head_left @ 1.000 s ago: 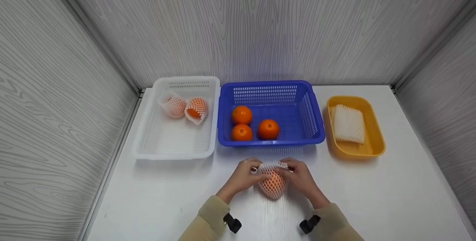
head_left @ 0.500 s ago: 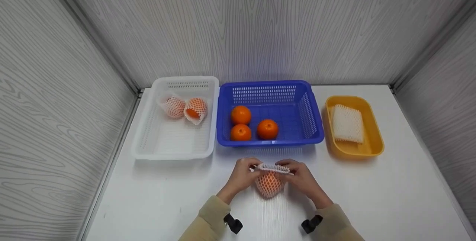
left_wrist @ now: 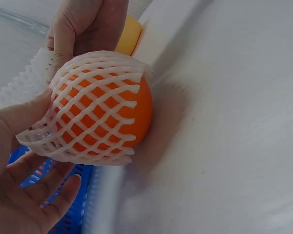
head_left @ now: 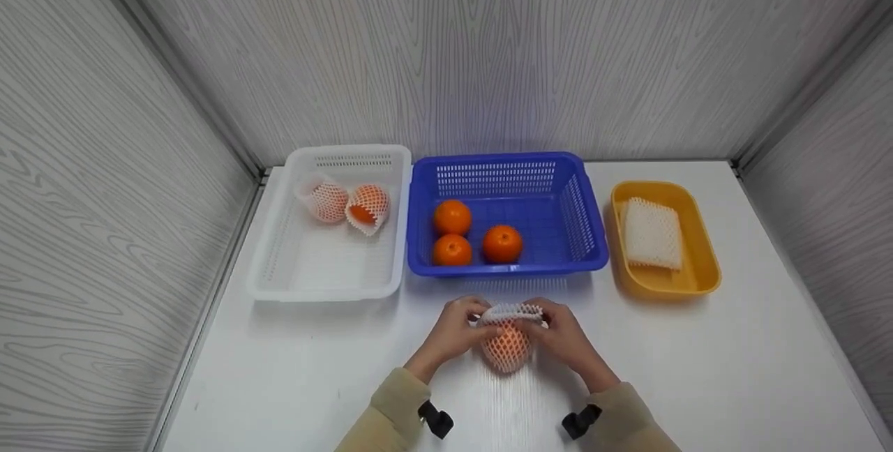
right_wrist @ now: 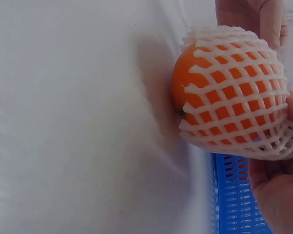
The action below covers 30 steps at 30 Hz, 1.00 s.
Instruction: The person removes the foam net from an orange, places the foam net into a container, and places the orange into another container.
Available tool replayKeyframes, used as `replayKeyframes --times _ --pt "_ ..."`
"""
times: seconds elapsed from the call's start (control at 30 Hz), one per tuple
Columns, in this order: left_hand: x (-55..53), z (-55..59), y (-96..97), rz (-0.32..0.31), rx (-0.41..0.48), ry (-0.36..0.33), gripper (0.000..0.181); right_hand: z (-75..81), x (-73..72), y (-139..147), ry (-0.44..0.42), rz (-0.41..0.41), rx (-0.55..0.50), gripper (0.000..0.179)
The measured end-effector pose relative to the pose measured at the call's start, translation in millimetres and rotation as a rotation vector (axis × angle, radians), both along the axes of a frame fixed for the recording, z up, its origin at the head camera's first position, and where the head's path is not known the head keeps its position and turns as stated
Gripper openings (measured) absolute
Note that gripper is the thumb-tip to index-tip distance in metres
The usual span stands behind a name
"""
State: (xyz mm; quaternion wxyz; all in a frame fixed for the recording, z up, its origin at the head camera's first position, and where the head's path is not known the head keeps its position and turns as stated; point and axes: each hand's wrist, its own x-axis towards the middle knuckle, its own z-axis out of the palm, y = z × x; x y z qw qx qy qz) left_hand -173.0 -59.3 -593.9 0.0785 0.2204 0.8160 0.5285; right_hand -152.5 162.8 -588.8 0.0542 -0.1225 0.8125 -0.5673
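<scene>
In the head view, an orange wrapped in a white foam net sleeve (head_left: 507, 347) is held low over the white table between both hands. My left hand (head_left: 452, 332) pinches the sleeve's upper rim from the left, thumb on the front. On the opposite side, my right hand (head_left: 562, 335) pinches the same rim. Bare peel of the orange (left_wrist: 145, 114) bulges from one end of the net in the left wrist view. A small green stem spot on the orange (right_wrist: 180, 87) appears beside the net edge in the right wrist view.
A blue basket (head_left: 513, 270) with three bare oranges stands behind the hands. To its left, a white basket (head_left: 324, 294) contains two netted oranges. A yellow tray (head_left: 701, 277) at the right holds flat foam nets (head_left: 653, 234). Grey wood-patterned panels (head_left: 481, 54) enclose the table.
The sleeve's upper rim tipped down toward the person half a second ago and has since risen again. The netted orange sits slightly left of its earlier spot; both hands keep hold.
</scene>
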Motion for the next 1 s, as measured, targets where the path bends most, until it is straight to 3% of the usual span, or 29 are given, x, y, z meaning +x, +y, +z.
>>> replayKeyframes --times 0.23,0.47,0.7,0.93,1.0 --pt "0.5 1.4 2.1 0.032 0.044 0.030 0.007 25.6 8.9 5 -0.104 0.112 -0.045 0.029" --pt "2.3 -0.4 2.5 0.033 0.073 0.008 0.012 27.8 6.7 1 -0.106 0.004 -0.041 0.005" --pt "3.2 0.7 1.2 0.011 0.022 -0.045 0.028 30.7 6.5 -7 -0.024 -0.039 -0.004 0.013" --pt "2.5 1.5 1.4 0.018 0.046 0.042 0.013 -7.0 -3.3 4 -0.045 0.053 -0.054 0.023" --pt "1.9 1.7 1.7 0.016 0.056 0.064 0.011 -9.2 -3.4 8 -0.069 0.093 -0.076 0.029"
